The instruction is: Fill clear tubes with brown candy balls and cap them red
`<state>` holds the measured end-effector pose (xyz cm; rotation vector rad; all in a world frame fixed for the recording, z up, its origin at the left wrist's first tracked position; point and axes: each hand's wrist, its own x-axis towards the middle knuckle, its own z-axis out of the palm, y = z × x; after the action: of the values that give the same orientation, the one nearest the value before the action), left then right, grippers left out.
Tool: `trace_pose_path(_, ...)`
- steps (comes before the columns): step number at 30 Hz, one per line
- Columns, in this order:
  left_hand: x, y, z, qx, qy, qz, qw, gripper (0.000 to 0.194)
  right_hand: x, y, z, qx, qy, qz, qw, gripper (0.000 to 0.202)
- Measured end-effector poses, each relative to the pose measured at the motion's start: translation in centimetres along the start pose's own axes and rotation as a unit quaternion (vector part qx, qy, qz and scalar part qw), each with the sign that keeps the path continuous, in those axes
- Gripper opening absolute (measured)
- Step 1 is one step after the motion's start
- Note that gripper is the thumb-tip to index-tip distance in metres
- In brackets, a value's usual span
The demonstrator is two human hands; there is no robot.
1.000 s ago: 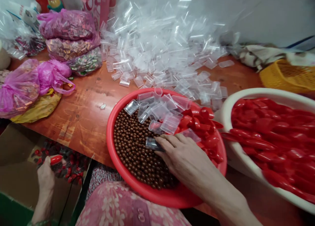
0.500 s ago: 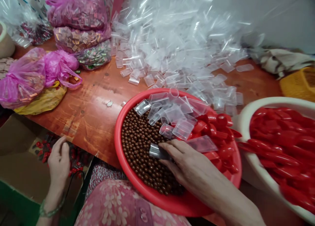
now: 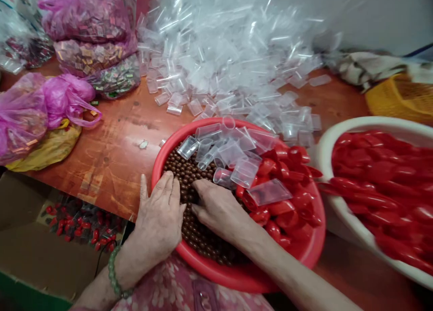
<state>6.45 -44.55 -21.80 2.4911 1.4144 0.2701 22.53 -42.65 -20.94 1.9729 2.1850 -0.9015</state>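
Small round brown balls (image 3: 199,243) fill the left side of a red basin (image 3: 158,166). My right hand (image 3: 223,207) reaches down into them, fingers curled; the clear plastic tube seen in it earlier is now hidden by the fingers and balls. Over the basin's left rim lies my left hand (image 3: 160,220), fingers stretched out on the balls and holding nothing visible. Clear plastic tubes (image 3: 233,153) are heaped at the back of the basin, above my right hand. Red plastic pieces (image 3: 284,209) fill its right side.
Behind the basin rises a big pile of clear tubes (image 3: 216,53). A white tub (image 3: 324,153) of red pieces stands at right, a yellow basket (image 3: 389,99) beyond. Pink bags (image 3: 84,17) sit back left. Below the table edge, a cardboard box (image 3: 30,243) holds red-and-clear items.
My left hand has come from over the cardboard box to the basin and lies on the balls. My right hand has pushed the clear tube down into the balls. The view has shifted slightly.
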Motion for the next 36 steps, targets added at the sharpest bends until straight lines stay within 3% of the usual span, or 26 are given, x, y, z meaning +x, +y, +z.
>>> trace_pose_path(5,0.0,0.0,-0.6,-0.043,0.010,0.008,0.999,0.042,0.0,1.3,0.6,0.178,0.043,-0.013,0.983,0.020)
trace_pose_path(10,0.4,0.2,-1.6,-0.104,0.049,0.034,0.993,0.042,-0.7,2.0,0.7,0.332,0.120,-0.140,0.925,0.011)
trace_pose_path(13,1.0,0.3,-1.7,-0.134,0.047,0.062,0.988,0.046,-1.1,2.0,0.6,0.358,0.148,-0.189,0.902,0.014)
trace_pose_path(18,1.6,0.8,-1.2,-0.195,0.056,0.065,0.977,0.046,-1.6,1.9,0.6,0.315,0.217,-0.210,0.900,0.017)
trace_pose_path(23,1.6,1.4,-1.4,-0.343,0.060,0.024,0.937,0.043,-2.0,1.4,0.1,0.282,0.257,-0.239,0.893,0.018)
trace_pose_path(28,1.7,1.1,-1.8,-0.434,0.072,-0.069,0.895,0.029,-2.9,1.6,-0.6,0.216,0.211,-0.248,0.921,0.033)
trace_pose_path(32,1.9,0.9,-2.3,-0.486,0.022,-0.048,0.872,0.027,-3.6,3.0,0.0,0.063,0.183,-0.182,0.964,0.012)
trace_pose_path(36,2.1,0.9,-2.4,-0.511,0.012,-0.057,0.857,0.024,-3.6,3.4,0.8,-0.062,0.118,-0.112,0.985,0.017)
